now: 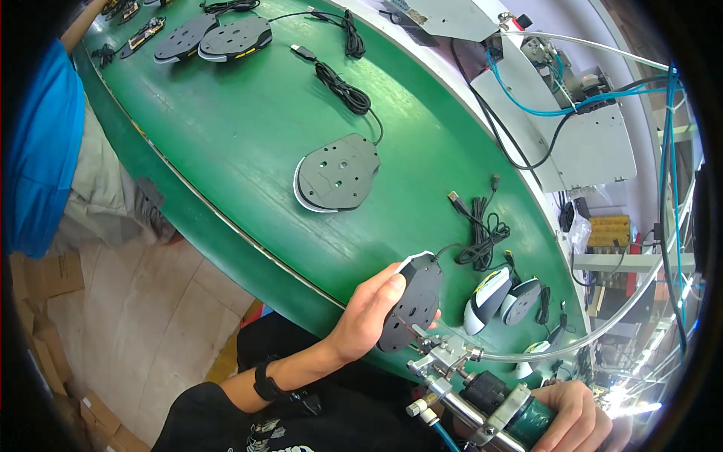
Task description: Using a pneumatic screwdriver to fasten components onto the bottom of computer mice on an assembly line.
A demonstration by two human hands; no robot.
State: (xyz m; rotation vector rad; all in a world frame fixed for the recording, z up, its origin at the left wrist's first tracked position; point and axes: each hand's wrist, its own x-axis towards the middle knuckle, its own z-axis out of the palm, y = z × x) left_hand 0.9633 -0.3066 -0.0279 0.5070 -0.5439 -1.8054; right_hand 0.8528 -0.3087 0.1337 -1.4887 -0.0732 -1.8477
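My left hand (367,310) is closed around a black computer mouse (416,297), its underside with screw holes turned toward me. At the lower right my right hand (578,419) wraps the dark green body of a powered screwdriver (482,403). The driver's metal nose points at the lower part of the mouse's underside; whether its tip touches a hole I cannot make out. The mouse's cable (482,245) lies bundled on the green bench beyond it. Another mouse (339,175) rests upside down farther off, its coiled cable stretching away behind it.
Two upturned mice (235,39) lie at the far left of the green bench (226,143). Beside my work are white-and-black mice (488,300). A clear hose (602,331) runs to the driver. Machinery (553,98) lines the far edge. A person in blue (45,151) stands at left.
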